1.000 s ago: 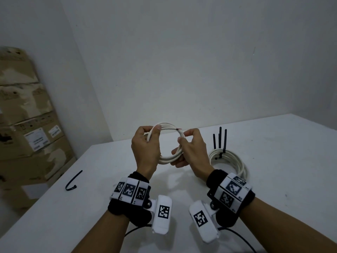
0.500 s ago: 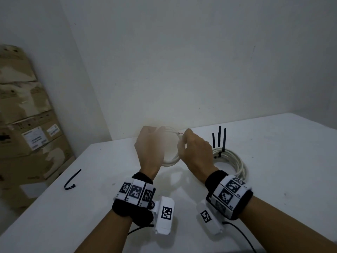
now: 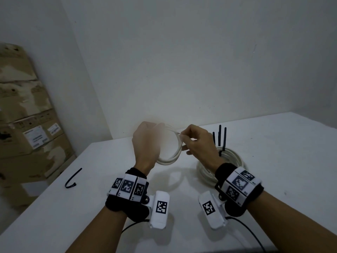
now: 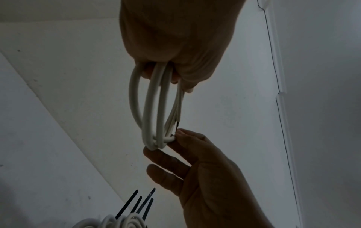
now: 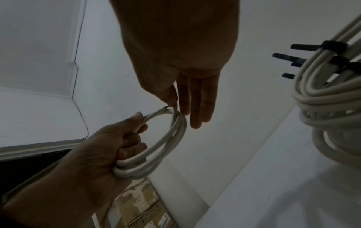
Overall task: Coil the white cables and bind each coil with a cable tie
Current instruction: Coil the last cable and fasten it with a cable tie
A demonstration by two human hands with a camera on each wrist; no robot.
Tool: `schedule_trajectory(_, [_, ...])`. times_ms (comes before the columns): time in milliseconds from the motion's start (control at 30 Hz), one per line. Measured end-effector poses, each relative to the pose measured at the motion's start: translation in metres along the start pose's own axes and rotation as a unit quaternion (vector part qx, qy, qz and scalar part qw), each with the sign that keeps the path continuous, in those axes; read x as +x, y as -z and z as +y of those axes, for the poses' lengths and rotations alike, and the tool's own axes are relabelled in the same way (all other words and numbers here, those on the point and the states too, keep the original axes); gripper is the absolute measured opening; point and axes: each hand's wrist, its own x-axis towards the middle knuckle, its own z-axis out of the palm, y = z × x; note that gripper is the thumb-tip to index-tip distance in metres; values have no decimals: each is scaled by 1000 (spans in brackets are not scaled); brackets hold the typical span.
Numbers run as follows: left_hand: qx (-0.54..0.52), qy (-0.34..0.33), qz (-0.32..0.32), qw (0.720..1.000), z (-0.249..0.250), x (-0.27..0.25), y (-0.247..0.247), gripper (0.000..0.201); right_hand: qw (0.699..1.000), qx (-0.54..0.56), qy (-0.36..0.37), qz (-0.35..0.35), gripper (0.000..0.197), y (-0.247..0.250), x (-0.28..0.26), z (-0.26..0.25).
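A small coil of white cable (image 3: pixel 174 156) is held up above the white table (image 3: pixel 273 161). My left hand (image 3: pixel 147 141) grips its left side in a fist, with the loops running through the curled fingers (image 5: pixel 129 143). My right hand (image 3: pixel 183 136) pinches the cable's free end (image 5: pixel 166 108) between thumb and forefinger at the coil's top right; its other fingers (image 5: pixel 201 106) are straight. In the left wrist view the coil (image 4: pixel 152 108) hangs from my left hand (image 4: pixel 175 46), with the right hand (image 4: pixel 180 137) at its far edge.
A pile of bound white coils (image 3: pixel 228 158) lies on the table right of my hands, with black cable tie tails (image 3: pixel 220 136) standing upright. One loose black cable tie (image 3: pixel 73 178) lies at the table's left. Cardboard boxes (image 3: pixel 27 125) are stacked beyond the left edge.
My right hand has let go of the coil's right side and moved up to pinch the cable's free end. The left hand keeps its grip on the coil.
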Motion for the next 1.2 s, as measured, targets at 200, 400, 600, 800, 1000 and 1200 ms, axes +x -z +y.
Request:
schedule_trajectory(200, [3,-6,-13,1000,-1,-2,2,20,999,-31,7,-21,10,-2,-1,9])
schedule_trajectory(400, [9,-14,-20,1000,-1,-2,2,19,999,-2,-7,-39,11,0,-2,10])
schedule_trajectory(600, [-2,-5,8,1000,5,0,-1,21,976,209,-65,-14,5,-7,-12,5])
schedule_trajectory(800, [-9,1,4,1000,8,-1,-1,21,971,235,-49,-10,9,-8,-13,5])
schedule_trajectory(1000, [5,13,-33,999,3,1,5,23,981,181,-29,-60,12,0,-9,12])
schedule_trajectory(1200, [6,48,-147,988,7,9,7,24,972,149,-105,-149,37,19,6,-6])
